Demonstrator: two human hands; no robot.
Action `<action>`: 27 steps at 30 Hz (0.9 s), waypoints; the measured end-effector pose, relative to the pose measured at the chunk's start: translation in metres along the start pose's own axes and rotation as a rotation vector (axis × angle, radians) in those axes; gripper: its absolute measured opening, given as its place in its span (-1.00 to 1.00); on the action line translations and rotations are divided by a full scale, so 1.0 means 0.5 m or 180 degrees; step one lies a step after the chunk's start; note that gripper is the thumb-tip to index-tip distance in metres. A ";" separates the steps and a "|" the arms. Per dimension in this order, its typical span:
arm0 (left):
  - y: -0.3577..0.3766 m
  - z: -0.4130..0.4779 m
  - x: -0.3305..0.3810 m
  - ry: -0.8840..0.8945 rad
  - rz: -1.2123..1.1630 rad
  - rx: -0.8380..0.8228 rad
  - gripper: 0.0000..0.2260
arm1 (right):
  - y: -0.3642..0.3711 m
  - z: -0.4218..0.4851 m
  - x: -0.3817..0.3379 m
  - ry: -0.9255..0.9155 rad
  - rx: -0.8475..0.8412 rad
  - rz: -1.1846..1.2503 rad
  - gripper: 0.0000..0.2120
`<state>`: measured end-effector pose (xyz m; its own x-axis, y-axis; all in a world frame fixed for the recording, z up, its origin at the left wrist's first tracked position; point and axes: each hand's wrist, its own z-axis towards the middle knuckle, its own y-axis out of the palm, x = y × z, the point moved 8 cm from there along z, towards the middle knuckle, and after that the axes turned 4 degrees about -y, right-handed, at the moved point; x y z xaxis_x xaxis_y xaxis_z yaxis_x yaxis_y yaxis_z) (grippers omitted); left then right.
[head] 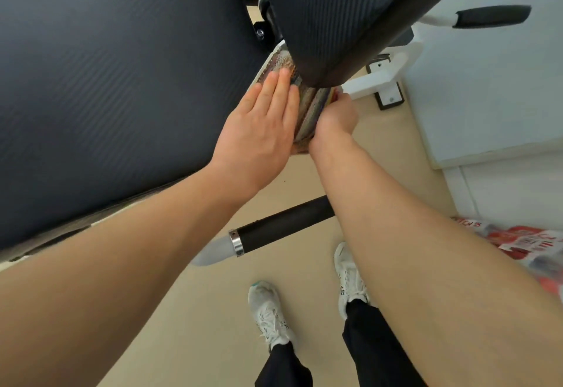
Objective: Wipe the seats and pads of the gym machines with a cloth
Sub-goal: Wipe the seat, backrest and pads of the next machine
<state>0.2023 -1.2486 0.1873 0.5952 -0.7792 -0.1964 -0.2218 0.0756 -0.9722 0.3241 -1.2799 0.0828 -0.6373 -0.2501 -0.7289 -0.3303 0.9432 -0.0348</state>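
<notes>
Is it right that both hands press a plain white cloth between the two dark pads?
Not quite. The head view shows the cloth is striped in many colours, not plain white. The left hand and right hand do press it between the two dark pads.

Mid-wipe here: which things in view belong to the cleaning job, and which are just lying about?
Part of the job:
- striped cloth
- large dark pad
- smaller dark pad
- left hand, flat on the cloth
- right hand, gripping the cloth's edge

Just lying about:
- red and white packaging on the floor
- black foam handle
- white frame bracket
</notes>
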 end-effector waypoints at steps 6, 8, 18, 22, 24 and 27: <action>-0.029 -0.146 -0.108 0.0279 0.0097 -0.0039 -0.44 | 0.037 -0.203 0.036 -0.0119 0.0478 0.0784 -0.60; -0.035 -0.200 -0.154 0.0256 0.0146 -0.0087 -0.48 | 0.067 -0.278 0.078 0.0106 0.0253 0.0859 -0.60; -0.027 -0.114 -0.079 0.0081 0.0314 -0.0213 -0.42 | 0.049 -0.235 0.046 0.0626 0.0203 0.0288 -0.56; -0.015 -0.038 -0.027 0.0104 0.0232 -0.0191 -0.40 | 0.025 -0.130 0.040 0.0495 0.0388 0.0352 -0.47; -0.014 -0.049 -0.034 0.0205 0.0209 -0.0187 -0.41 | 0.026 -0.119 0.057 0.0490 0.0279 0.0234 -0.42; -0.024 -0.122 -0.085 0.0310 0.0296 -0.0173 -0.43 | 0.037 -0.197 0.059 0.0495 0.0024 0.0177 -0.51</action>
<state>0.1326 -1.2541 0.2152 0.4929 -0.8274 -0.2693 -0.3157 0.1184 -0.9415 0.2307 -1.2916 0.1282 -0.7546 -0.2278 -0.6153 -0.2868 0.9580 -0.0030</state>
